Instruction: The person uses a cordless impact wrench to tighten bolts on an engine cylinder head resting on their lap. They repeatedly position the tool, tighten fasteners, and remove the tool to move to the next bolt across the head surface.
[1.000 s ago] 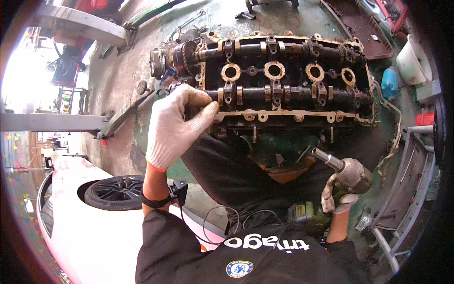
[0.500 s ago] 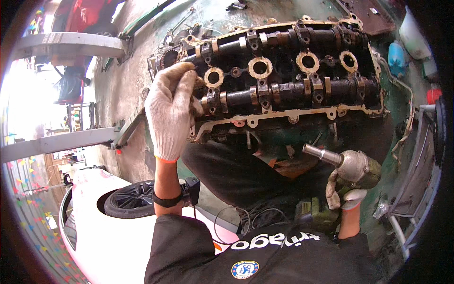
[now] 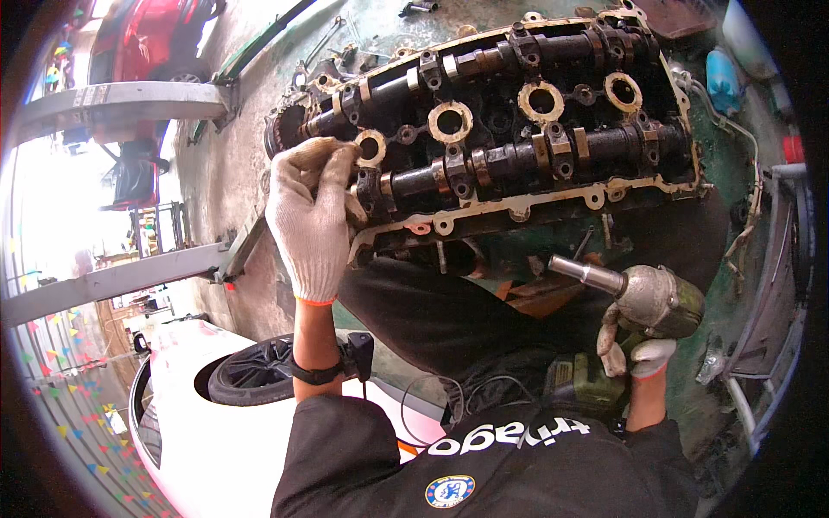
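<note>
Grasping impact wrench (image 3: 669,304) in right hand (image 3: 649,356), with socket (image 3: 589,274) aimed up-left, apart from cylinder head (image 3: 492,128) lying slanted in front of legs (image 3: 414,315). Curling left hand (image 3: 309,220) over cylinder head's left end, fingertips just beside leftmost ring (image 3: 381,149); cannot tell whether clenched on any part or merely pressed together.
</note>
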`<state>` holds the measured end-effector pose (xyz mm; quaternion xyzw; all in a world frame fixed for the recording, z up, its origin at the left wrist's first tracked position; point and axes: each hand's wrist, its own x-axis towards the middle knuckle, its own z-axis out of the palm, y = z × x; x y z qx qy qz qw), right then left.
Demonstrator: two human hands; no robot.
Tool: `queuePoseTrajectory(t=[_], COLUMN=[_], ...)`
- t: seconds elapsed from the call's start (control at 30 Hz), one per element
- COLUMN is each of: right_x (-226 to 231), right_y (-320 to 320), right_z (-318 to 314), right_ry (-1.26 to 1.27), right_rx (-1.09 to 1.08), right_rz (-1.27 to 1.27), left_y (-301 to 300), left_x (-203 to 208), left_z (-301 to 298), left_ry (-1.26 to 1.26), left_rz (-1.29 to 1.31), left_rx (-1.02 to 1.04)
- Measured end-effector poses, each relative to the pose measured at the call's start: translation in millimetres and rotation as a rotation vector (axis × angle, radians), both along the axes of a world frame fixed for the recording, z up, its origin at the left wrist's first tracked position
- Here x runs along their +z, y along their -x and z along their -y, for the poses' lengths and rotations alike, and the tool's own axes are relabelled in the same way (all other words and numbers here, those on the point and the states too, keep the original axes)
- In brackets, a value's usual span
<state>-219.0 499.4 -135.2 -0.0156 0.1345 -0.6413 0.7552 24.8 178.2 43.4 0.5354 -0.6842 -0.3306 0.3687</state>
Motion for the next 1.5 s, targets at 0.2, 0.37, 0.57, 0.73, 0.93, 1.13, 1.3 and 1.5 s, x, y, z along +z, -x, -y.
queuePoseTrajectory(t=[0.2, 0.37, 0.57, 0.73, 0.93, 1.13, 1.3, 1.5], right_x=[3.3, -0.8, -10.6, -0.8, 3.0, -5.3, 2.0, 7.6], right_y=[-1.2, 0.1, 1.5, -4.6, 0.0, 10.1, 10.3, 8.3], right_z=[6.3, 4.8, 1.5, 3.3, 6.4, 5.0, 8.7, 2.0], right_ry=[-0.002, 0.010, -0.001, -0.094, -0.157, 0.009, 0.050, -0.062], right_rx=[0.006, -0.007, 0.071, 0.032, 0.067, 0.082, 0.006, -0.067], right_rz=[0.016, -0.014, 0.051, -0.074, 0.024, 0.062, -0.139, -0.285], left_y=[-1.3, -4.8, -11.3, -8.6, -8.5, -27.1, -33.1, -32.3], left_x=[5.1, 12.5, 15.9, 15.3, 15.2, 2.0, -12.5, -20.2], left_z=[4.5, -2.6, -5.7, -3.4, 7.0, 11.7, 16.9, 7.0], left_ry=[-0.028, -0.047, -0.003, -0.018, 0.120, 0.178, 0.363, 0.379], left_rz=[0.252, 0.215, 0.303, 0.414, 0.656, 0.539, 0.309, 0.394], left_rx=[-0.084, -0.041, -0.067, -0.130, -0.296, -0.354, -0.387, -0.205])
